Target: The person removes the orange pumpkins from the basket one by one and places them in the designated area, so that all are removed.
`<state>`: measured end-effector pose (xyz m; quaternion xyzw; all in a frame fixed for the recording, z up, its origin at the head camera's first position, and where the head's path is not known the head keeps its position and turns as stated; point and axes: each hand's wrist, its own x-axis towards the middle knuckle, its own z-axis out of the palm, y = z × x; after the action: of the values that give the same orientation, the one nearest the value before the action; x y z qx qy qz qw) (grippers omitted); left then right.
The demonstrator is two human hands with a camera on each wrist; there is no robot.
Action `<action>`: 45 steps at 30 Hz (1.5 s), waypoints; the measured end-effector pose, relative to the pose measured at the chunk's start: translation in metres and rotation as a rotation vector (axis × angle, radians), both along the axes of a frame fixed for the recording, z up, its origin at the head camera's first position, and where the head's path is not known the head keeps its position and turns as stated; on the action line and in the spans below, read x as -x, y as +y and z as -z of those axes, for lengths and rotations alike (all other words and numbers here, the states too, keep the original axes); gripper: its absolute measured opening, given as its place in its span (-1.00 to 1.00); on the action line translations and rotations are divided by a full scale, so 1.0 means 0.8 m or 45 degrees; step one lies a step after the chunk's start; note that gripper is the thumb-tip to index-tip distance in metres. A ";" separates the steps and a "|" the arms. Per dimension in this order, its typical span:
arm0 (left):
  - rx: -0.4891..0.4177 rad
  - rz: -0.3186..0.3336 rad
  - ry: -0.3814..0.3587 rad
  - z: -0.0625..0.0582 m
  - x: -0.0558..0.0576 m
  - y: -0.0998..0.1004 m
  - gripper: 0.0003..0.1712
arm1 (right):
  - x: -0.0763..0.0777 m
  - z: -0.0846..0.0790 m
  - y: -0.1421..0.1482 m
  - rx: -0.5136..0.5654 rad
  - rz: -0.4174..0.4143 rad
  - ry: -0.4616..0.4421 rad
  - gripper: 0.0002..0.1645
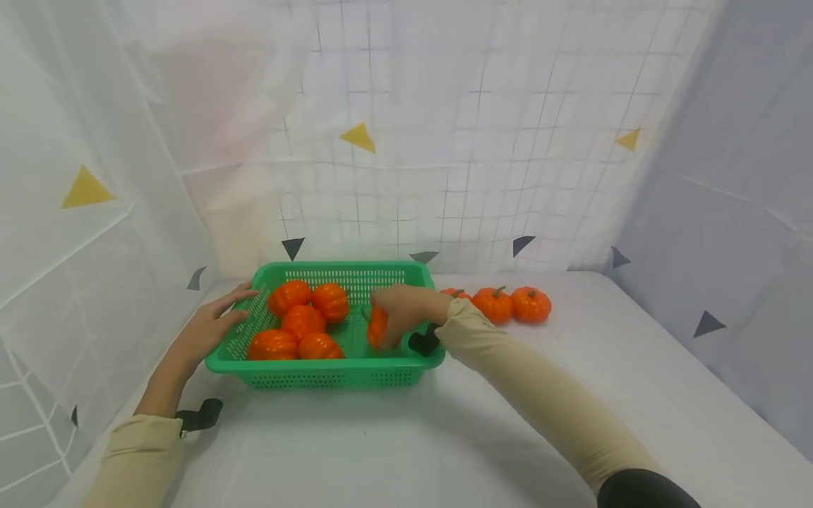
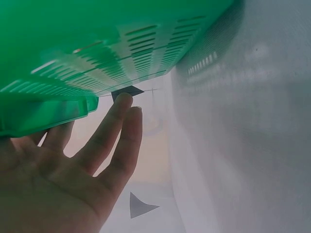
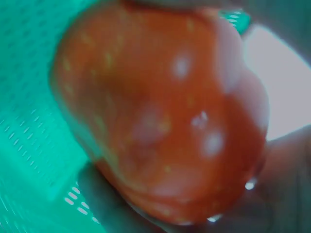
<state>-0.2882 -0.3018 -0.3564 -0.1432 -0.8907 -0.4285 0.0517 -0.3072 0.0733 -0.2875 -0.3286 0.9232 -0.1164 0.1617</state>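
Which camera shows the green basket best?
The head view: it shows nearly the whole green basket, with five pumpkins inside. The left wrist view shows just part of its outside, beside the left hand; the right wrist view shows perforated parts behind the pumpkin the right hand grips.

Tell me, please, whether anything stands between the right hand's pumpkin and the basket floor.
Nothing visible does: the right hand holds the pumpkin inside the green basket, with five other pumpkins to its left; whether it touches the floor is unclear.
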 end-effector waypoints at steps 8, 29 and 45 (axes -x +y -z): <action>-0.001 0.005 0.013 0.001 -0.002 -0.002 -0.42 | -0.011 -0.011 0.020 0.320 0.117 0.014 -0.06; 0.033 -0.020 -0.007 0.002 0.001 -0.001 -0.42 | -0.046 -0.010 0.073 0.726 0.311 0.077 -0.15; 0.031 -0.031 -0.016 0.001 0.003 0.000 -0.41 | -0.062 -0.004 0.102 0.876 0.446 -0.001 -0.16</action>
<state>-0.2907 -0.3020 -0.3574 -0.1303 -0.8978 -0.4177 0.0495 -0.2577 0.1548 -0.2841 -0.2011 0.8723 -0.4452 0.0199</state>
